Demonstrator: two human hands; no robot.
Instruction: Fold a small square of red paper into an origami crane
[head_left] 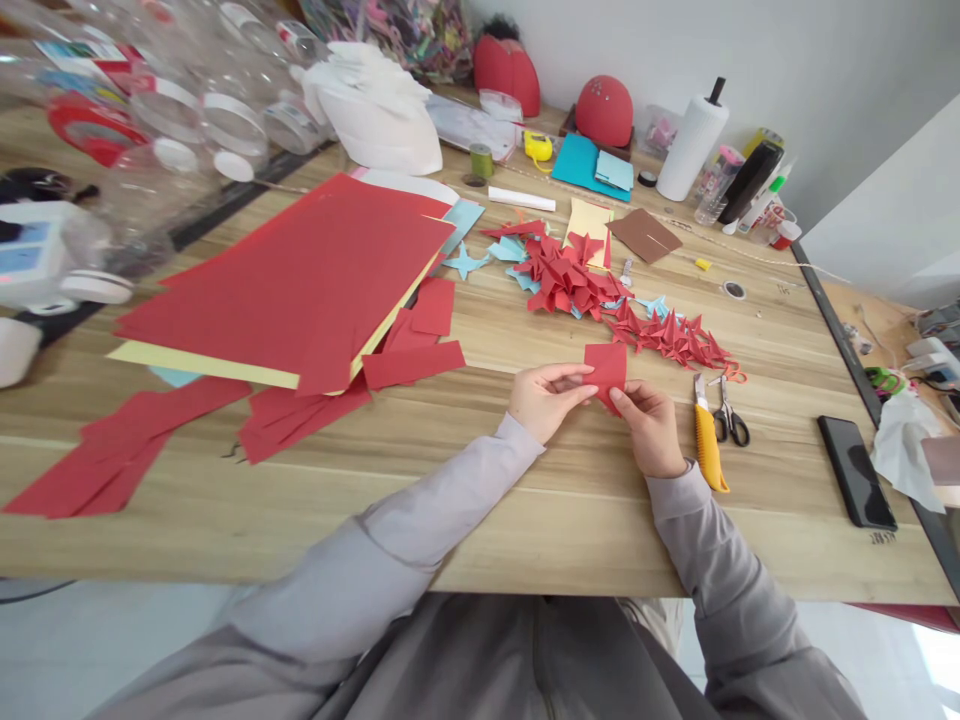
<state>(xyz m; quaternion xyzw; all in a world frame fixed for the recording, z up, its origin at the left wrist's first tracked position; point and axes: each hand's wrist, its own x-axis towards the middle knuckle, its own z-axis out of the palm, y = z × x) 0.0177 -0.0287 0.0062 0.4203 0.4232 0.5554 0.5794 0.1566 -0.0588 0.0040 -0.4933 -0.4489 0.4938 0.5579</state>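
Observation:
A small square of red paper [606, 362] is held between both hands above the wooden table. My left hand [551, 398] pinches its left edge between thumb and fingers. On its lower right, my right hand [651, 422] grips it with the thumb on top; the other fingers are partly hidden behind. Beyond the hands lies a heap of folded red paper stars [570, 275], with another row of red stars [671, 335] to its right. A few light blue paper stars [465, 262] lie among and beside them. Red paper strips [416, 364] are scattered left of my left hand.
A stack of large red sheets [300, 270] covers the left middle. A yellow utility knife [708, 440] and black-handled scissors [729, 415] lie right of my right hand, then a phone [856, 472]. Clear plastic bottles [225, 125] crowd the back left. A white cylinder [691, 148] stands back right.

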